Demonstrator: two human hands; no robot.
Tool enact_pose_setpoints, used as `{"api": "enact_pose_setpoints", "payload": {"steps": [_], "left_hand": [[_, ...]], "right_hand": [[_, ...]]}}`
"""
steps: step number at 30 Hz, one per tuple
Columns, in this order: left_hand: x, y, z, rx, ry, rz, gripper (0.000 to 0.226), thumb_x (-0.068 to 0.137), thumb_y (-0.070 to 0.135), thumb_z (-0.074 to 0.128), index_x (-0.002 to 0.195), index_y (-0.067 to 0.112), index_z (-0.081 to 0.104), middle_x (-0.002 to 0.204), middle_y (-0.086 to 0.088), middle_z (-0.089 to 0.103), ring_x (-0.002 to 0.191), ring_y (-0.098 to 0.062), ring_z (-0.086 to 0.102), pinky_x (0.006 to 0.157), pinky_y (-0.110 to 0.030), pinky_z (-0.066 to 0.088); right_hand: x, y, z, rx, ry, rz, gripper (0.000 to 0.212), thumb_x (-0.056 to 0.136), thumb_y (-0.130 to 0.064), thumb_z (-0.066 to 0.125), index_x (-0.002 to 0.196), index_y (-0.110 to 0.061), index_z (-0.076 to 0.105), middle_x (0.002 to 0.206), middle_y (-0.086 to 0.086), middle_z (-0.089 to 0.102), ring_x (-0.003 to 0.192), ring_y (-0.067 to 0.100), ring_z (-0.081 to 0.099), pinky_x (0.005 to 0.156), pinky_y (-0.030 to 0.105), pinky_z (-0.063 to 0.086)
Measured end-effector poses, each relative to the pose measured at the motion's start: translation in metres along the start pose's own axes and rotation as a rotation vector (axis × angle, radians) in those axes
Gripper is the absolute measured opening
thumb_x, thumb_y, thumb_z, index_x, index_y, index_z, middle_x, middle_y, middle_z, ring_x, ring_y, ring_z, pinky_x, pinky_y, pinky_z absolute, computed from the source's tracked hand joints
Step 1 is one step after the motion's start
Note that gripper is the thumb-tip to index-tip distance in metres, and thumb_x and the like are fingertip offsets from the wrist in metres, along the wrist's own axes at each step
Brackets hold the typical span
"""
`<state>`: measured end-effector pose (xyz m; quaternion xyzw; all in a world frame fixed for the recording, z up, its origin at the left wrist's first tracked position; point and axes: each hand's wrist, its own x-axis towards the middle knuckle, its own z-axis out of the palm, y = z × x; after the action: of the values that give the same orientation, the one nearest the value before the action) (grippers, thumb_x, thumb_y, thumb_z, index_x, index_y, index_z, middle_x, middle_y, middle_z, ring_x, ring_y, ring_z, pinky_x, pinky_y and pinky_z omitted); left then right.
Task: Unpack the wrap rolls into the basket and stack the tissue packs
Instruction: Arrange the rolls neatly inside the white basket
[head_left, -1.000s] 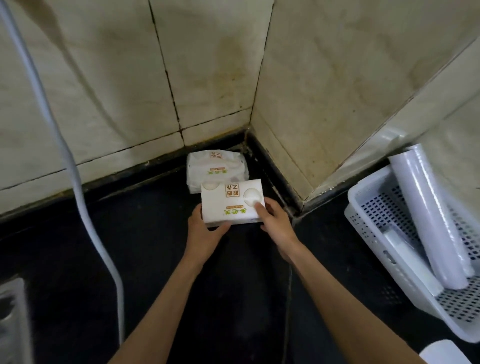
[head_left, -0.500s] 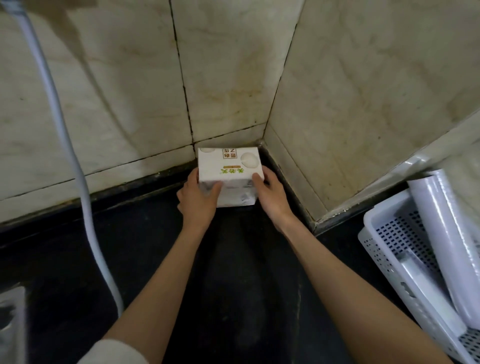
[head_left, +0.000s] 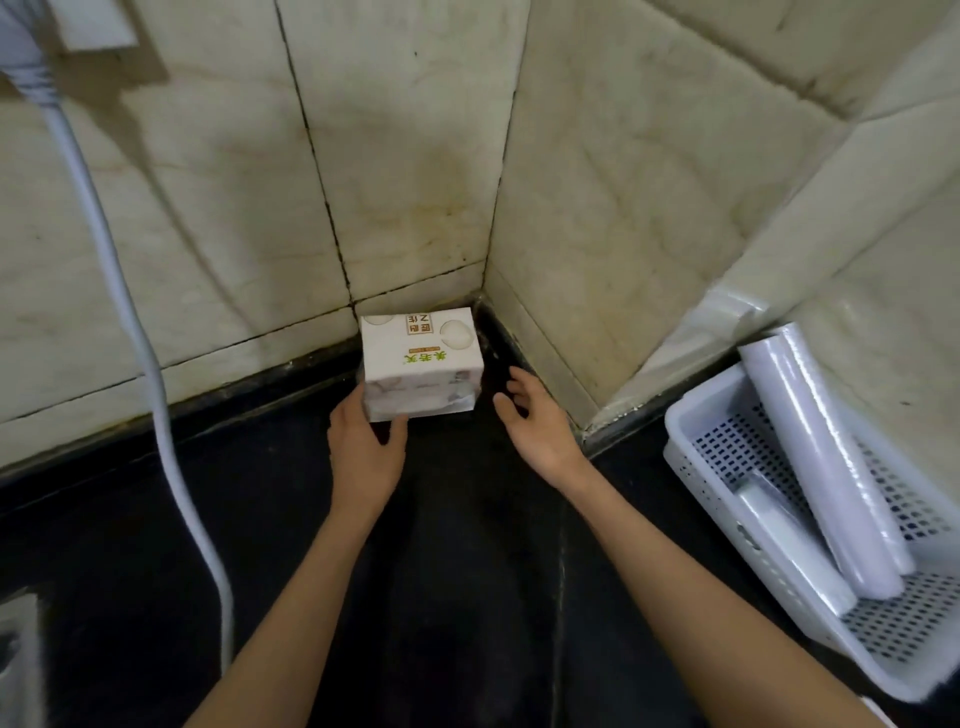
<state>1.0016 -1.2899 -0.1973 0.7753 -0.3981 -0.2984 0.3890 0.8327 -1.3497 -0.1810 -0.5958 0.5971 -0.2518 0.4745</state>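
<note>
step: squaring tissue packs (head_left: 422, 364) at frame centre | left hand (head_left: 366, 441) touching lower pack, grip loose | right hand (head_left: 535, 421) spread, apart | advice: align edges, release gently

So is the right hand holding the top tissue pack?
No, the right hand is open and apart from the top tissue pack, dark counter showing between them.

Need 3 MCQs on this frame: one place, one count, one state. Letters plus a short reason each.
1. Where does the tissue stack sit?
A. in the wall corner
B. in the basket
C. beside the cable

2. How many tissue packs are stacked?
A. one
B. two
C. four

3. What is the right hand doing?
A. gripping the top pack
B. open, clear of the stack
C. holding a roll

Key: 1 A, the stack stands on the dark counter where the two tiled walls meet. 2 B, one pack lies on another. 3 B, a gap shows beside the stack, while the left hand touches the lower pack.
</note>
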Motion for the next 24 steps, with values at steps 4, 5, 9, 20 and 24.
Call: {"api": "enact_pose_setpoints", "payload": {"steps": [4, 5, 9, 20, 24], "left_hand": [[-0.048, 0.007, 0.003, 0.046, -0.045, 0.1, 0.052, 0.09, 0.022, 0.055, 0.138, 0.017, 0.033, 0.143, -0.011, 0.037, 0.132, -0.023, 0.034, 0.105, -0.032, 0.028], [-0.059, 0.01, 0.005, 0.068, -0.076, 0.148, 0.05, 0.09, 0.022, 0.054, 0.136, 0.016, 0.036, 0.141, -0.011, 0.039, 0.13, -0.023, 0.036, 0.104, -0.032, 0.028], [-0.1, 0.02, 0.023, 0.177, -0.246, 0.352, 0.042, 0.09, 0.02, 0.054, 0.13, 0.016, 0.044, 0.133, -0.008, 0.048, 0.124, -0.021, 0.042, 0.103, -0.031, 0.032], [-0.164, 0.099, 0.14, 0.346, -0.514, 0.824, 0.043, 0.092, 0.022, 0.051, 0.133, 0.015, 0.044, 0.137, -0.006, 0.045, 0.129, -0.017, 0.037, 0.108, -0.03, 0.03], [-0.164, 0.133, 0.185, 0.37, -0.561, 0.924, 0.042, 0.091, 0.016, 0.052, 0.133, 0.01, 0.045, 0.137, -0.013, 0.045, 0.127, -0.023, 0.039, 0.108, -0.032, 0.03]], "right_hand": [[-0.055, 0.012, -0.027, -0.048, 0.056, -0.037, 0.048, 0.093, -0.024, 0.05, 0.138, -0.018, 0.036, 0.133, 0.008, 0.051, 0.122, 0.019, 0.049, 0.103, 0.031, 0.038], [-0.07, 0.016, -0.034, -0.049, 0.065, -0.037, 0.047, 0.093, -0.024, 0.051, 0.137, -0.018, 0.038, 0.131, 0.007, 0.052, 0.12, 0.018, 0.05, 0.103, 0.031, 0.039], [-0.122, 0.036, -0.068, -0.116, 0.1, -0.036, 0.048, 0.091, -0.025, 0.052, 0.137, -0.021, 0.038, 0.127, 0.003, 0.054, 0.118, 0.014, 0.05, 0.102, 0.028, 0.038], [-0.189, 0.098, -0.212, -0.25, 0.372, 0.011, 0.044, 0.094, -0.029, 0.047, 0.135, -0.018, 0.039, 0.129, 0.003, 0.053, 0.119, 0.018, 0.05, 0.095, 0.022, 0.033], [-0.176, 0.12, -0.266, -0.333, 0.386, 0.085, 0.046, 0.094, -0.028, 0.046, 0.137, -0.016, 0.036, 0.135, 0.008, 0.05, 0.121, 0.022, 0.049, 0.094, 0.027, 0.035]]}}
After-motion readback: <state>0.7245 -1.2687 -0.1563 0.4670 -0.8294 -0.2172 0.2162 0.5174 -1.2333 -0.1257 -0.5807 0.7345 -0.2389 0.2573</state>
